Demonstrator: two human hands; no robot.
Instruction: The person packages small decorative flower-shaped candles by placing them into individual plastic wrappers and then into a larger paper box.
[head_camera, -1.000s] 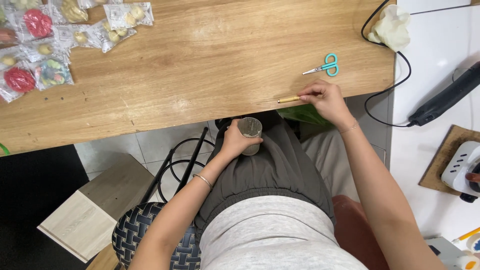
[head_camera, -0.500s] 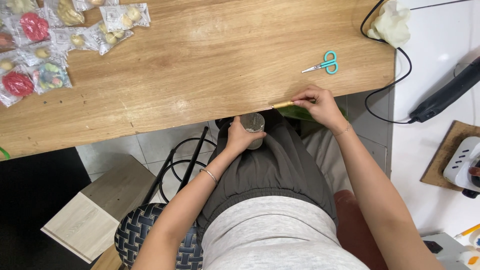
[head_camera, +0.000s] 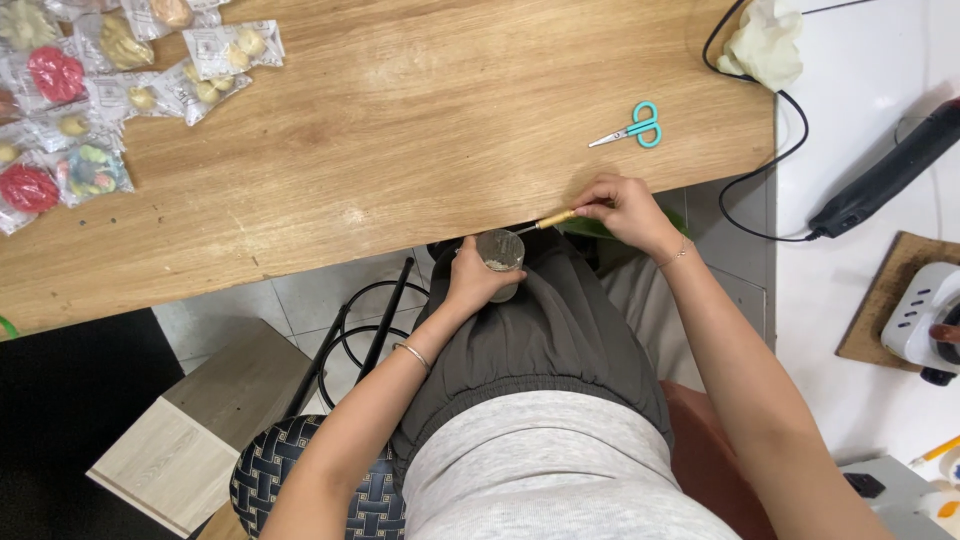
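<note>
Clear cup (head_camera: 500, 255) of pale grit, brush (head_camera: 548, 220) above.

We see wooden table (head_camera: 400, 130); teal scissors (head_camera: 632, 129) right; clear packets (head_camera: 90, 90) of small coloured items left corner; crumpled cloth (head_camera: 765, 45) far right edge

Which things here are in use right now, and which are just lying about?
In use: small cup in the left hand; thin wooden-handled tool in the right hand.
Lying about: teal scissors, packets of coloured pieces, crumpled cloth, black cable.
</note>
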